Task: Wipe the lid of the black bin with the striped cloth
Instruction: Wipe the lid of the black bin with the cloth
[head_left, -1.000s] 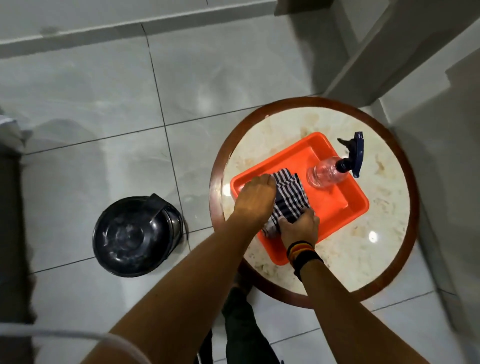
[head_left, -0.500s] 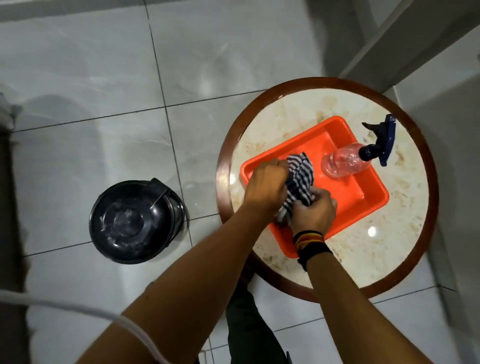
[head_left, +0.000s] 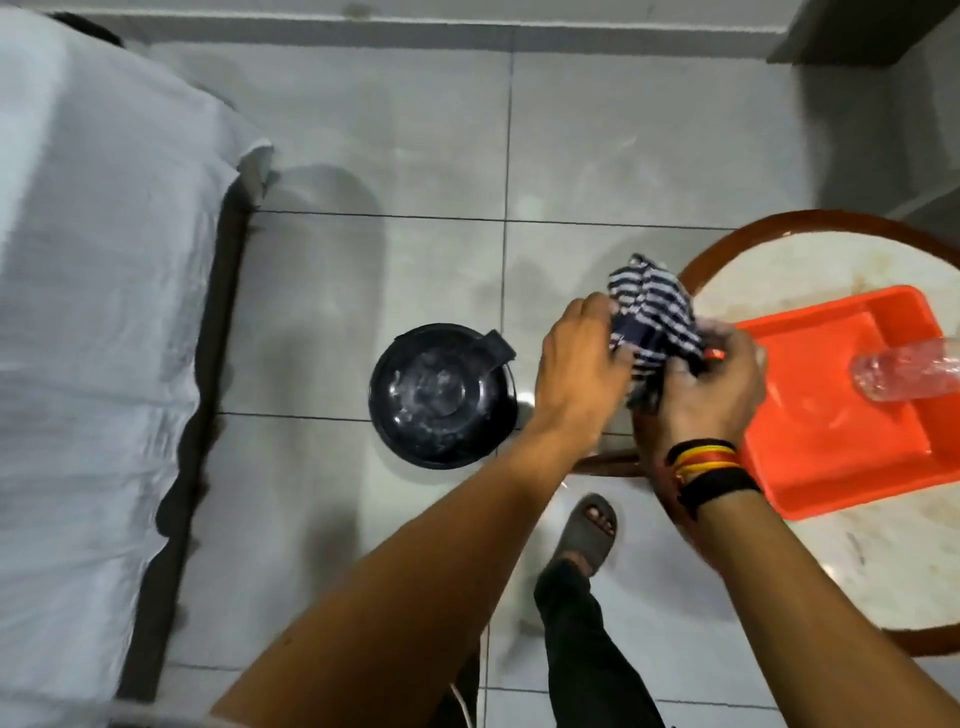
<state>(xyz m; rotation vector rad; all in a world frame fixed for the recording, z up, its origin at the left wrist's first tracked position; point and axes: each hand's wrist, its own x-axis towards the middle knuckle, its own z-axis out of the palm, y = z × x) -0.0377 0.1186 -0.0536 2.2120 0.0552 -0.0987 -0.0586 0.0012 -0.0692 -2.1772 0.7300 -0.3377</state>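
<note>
Both hands, the left hand (head_left: 576, 364) and the right hand (head_left: 711, 384), grip the bunched striped cloth (head_left: 649, 317) between them, up in the air by the round bench (head_left: 691, 270) edge. The black bin (head_left: 441, 397) stands on the floor, left of the hands, its lid shut.

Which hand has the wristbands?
The right hand: black, red and yellow bands circle its wrist. The left hand has a bare wrist. Both grip the striped cloth.
</note>
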